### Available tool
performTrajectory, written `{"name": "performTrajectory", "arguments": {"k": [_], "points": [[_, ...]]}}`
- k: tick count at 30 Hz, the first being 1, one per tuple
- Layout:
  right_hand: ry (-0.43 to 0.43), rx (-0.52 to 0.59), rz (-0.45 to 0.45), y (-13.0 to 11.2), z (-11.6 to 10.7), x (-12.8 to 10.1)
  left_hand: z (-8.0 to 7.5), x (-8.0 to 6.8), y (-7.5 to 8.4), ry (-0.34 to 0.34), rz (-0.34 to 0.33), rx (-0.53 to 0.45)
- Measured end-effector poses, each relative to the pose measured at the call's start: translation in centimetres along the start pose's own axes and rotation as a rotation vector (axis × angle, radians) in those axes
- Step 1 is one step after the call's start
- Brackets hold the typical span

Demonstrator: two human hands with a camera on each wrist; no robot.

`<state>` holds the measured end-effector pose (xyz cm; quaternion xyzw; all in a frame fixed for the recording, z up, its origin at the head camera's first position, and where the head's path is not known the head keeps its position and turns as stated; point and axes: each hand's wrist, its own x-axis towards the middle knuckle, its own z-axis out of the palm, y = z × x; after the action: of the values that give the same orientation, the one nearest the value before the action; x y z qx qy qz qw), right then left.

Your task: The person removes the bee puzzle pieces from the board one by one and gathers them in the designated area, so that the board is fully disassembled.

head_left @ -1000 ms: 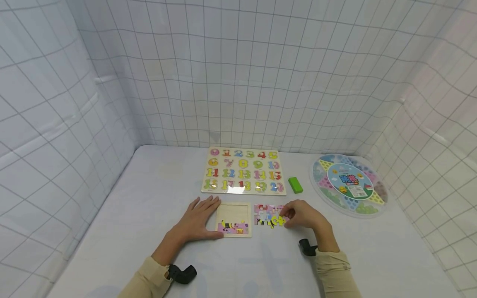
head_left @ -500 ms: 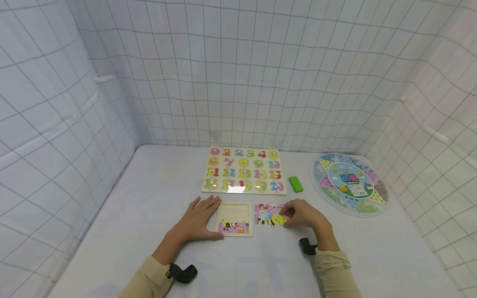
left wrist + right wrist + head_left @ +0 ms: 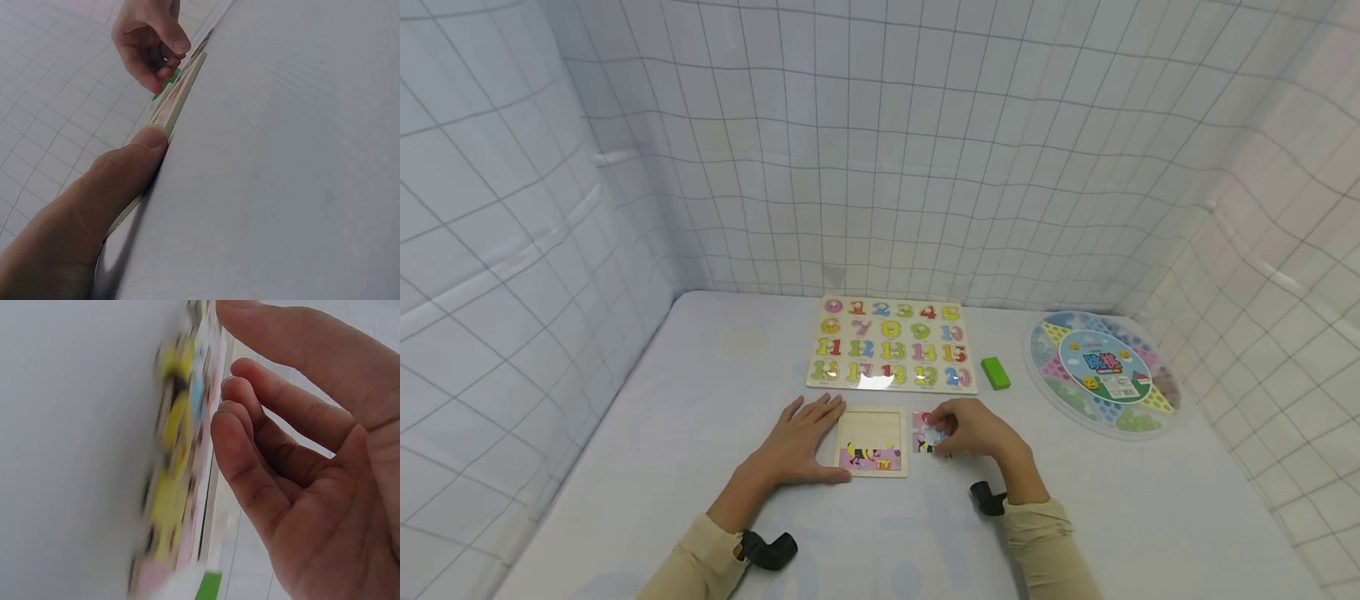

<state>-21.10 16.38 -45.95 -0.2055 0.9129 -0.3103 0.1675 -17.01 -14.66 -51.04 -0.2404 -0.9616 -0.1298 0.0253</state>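
Observation:
My left hand (image 3: 797, 446) lies spread beside a small wooden puzzle tray (image 3: 871, 425), fingers fairly straight. In the left wrist view its thumb (image 3: 119, 175) presses against the tray's edge. Pink-and-yellow bee puzzle pieces (image 3: 880, 460) fill the tray's near part; bare wood shows behind them. To the tray's right lies a group of loose jigsaw pieces (image 3: 920, 423), partly hidden by my right hand (image 3: 976, 429). The right wrist view shows thumb and curved fingers apart over these puzzle pieces (image 3: 172, 500), with nothing visible between them; that view is blurred.
Behind the tray lies a wooden number board (image 3: 891, 343). A green block (image 3: 995, 372) is to the board's right. Farther right sits a round, colourful board-game case (image 3: 1105, 371). Gridded white cloth walls (image 3: 880, 167) enclose the white table (image 3: 700, 375).
My right hand has moved left, from the right end of the loose jigsaw pieces to over their middle, covering more of them. My left hand and the tray stay where they were.

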Motion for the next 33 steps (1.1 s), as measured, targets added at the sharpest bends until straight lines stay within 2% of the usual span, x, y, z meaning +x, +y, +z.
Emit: {"name": "performTrajectory", "arguments": {"k": [7, 14, 25, 33], "points": [[-0.067, 0.002, -0.066, -3.3, 1.9, 1.7, 0.0, -0.1, 0.0, 0.004, 0.004, 0.006], [-0.113, -0.058, -0.123, -5.8, 3.9, 3.1, -0.1, -0.1, 0.0, -0.003, 0.001, 0.001], [-0.116, -0.118, -0.078, -8.8, 5.8, 3.7, 0.0, 0.0, -0.1, 0.002, 0.012, 0.001], [-0.115, -0.139, -0.075, -9.3, 6.2, 3.6, 0.0, 0.0, -0.1, 0.005, 0.011, 0.008]]}}
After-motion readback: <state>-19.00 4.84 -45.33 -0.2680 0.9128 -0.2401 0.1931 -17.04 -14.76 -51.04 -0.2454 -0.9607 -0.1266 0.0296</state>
